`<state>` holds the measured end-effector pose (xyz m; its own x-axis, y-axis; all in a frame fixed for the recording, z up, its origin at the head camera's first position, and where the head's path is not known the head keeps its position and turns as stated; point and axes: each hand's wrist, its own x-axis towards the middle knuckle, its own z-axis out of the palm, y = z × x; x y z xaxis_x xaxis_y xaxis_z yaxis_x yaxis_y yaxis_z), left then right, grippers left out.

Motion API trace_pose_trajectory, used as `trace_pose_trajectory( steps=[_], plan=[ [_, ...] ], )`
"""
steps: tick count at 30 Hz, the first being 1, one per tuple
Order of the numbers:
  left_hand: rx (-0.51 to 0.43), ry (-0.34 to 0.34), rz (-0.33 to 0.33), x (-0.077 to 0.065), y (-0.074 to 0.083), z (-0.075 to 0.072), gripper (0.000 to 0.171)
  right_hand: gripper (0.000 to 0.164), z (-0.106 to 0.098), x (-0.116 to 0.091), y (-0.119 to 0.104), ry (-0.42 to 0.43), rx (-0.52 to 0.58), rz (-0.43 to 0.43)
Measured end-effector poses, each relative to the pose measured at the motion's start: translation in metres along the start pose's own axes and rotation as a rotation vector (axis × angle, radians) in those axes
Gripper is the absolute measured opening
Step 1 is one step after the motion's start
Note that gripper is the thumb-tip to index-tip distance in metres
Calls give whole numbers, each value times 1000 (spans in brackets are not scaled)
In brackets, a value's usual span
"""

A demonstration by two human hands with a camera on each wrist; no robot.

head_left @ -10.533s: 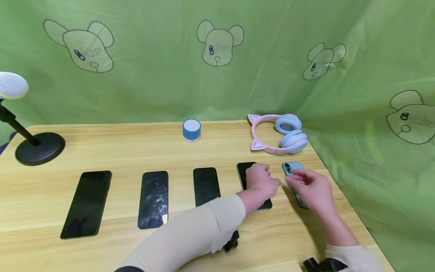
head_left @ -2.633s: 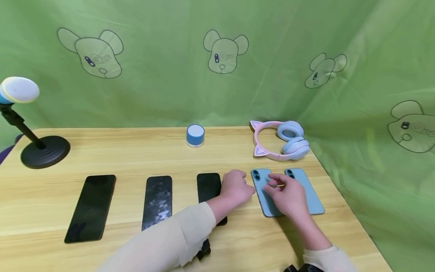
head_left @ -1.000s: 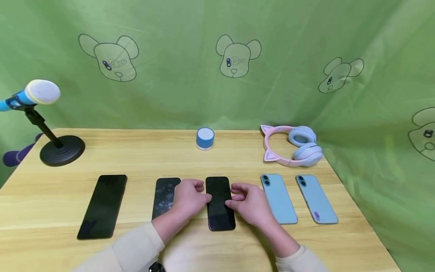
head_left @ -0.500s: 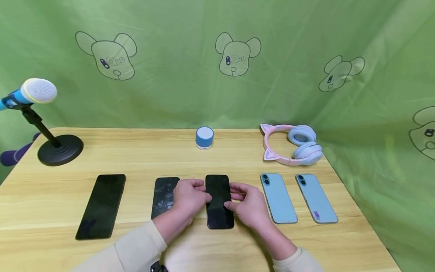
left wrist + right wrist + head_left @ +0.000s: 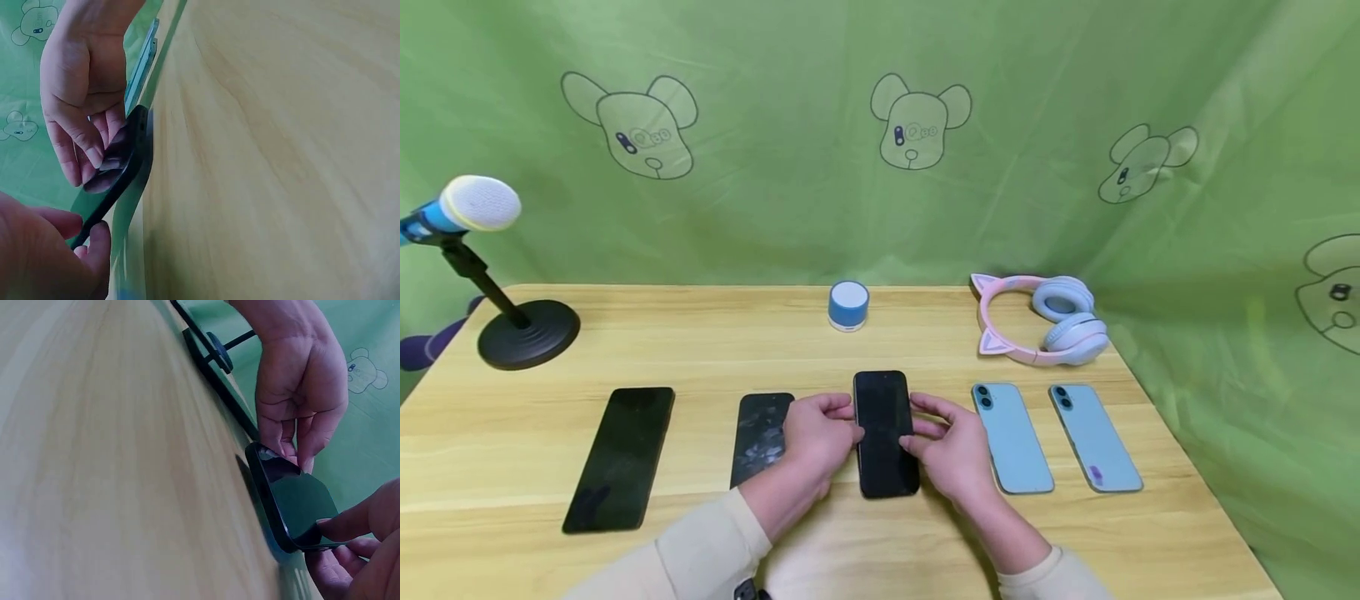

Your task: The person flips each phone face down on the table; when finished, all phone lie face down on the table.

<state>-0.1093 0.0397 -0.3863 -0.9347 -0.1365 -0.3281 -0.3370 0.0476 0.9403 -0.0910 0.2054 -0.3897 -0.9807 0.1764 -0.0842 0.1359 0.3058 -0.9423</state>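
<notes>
A smartphone [image 5: 883,437] with its dark screen up is held between both hands at the middle of the wooden table. My left hand [image 5: 818,437] pinches its left edge between thumb and fingers, and my right hand [image 5: 955,450] grips the right edge. In the left wrist view the phone [image 5: 128,153] is tilted and raised off the tabletop. The right wrist view shows a gap and shadow beneath the phone [image 5: 300,500]. Beside the left hand lies another screen-up phone [image 5: 763,437], partly covered by that hand. Right of the right hand lies a light-blue phone [image 5: 1013,442], back up.
A second blue phone [image 5: 1096,442] lies back up at the far right, a large black phone [image 5: 619,458] screen up at the left. Farther back stand a microphone on a stand [image 5: 527,333], a small blue speaker [image 5: 848,307] and cat-ear headphones [image 5: 1037,321]. Green cloth [image 5: 775,208] hangs behind.
Both hands have lifted the middle phone off the table over the last half second. Earlier, the phone to its right went from screen up to back up, and the hands moved left.
</notes>
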Motion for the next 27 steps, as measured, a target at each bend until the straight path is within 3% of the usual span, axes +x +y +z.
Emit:
trace_pose_trajectory(
  steps=[6,12,21,27],
  plan=[
    [-11,-63,-2,-2,5,-2,32,59,-2,1,-3,-15,25,4],
    [-103,-152,-31,-1,7,-1,26,66,-2,0,0,-50,14,-24],
    [-253,-233,-40,-2,11,0,25,56,0,-2,4,-79,-117,-120],
    [-343,-288,-25,-1,12,0,27,58,0,-5,-3,-126,-167,-145]
  ],
)
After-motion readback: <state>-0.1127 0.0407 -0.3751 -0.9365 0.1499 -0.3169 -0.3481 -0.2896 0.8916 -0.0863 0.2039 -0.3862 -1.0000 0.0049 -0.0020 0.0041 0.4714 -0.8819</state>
